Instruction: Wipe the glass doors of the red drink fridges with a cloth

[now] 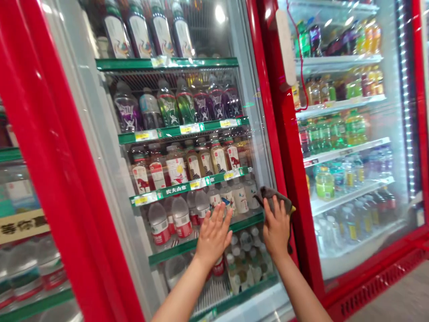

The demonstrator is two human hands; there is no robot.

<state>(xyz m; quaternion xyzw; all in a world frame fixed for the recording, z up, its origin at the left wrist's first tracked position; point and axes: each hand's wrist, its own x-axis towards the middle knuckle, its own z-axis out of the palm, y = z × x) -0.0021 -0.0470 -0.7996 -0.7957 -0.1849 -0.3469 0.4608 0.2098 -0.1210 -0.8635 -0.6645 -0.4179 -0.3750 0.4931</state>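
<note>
1. Evidently, a grey cloth (288, 205) lay under the right hand (278, 227) at the red frame (268, 107); grip could not be told.
2. The left hand (213, 236) was open at the glass (250, 105).
3. The cloth seemed light, soft, best held bunched.

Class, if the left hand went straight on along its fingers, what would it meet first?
Probably the glass door, before the bottles behind it; whether the left hand touches the glass is hard to tell.
</note>
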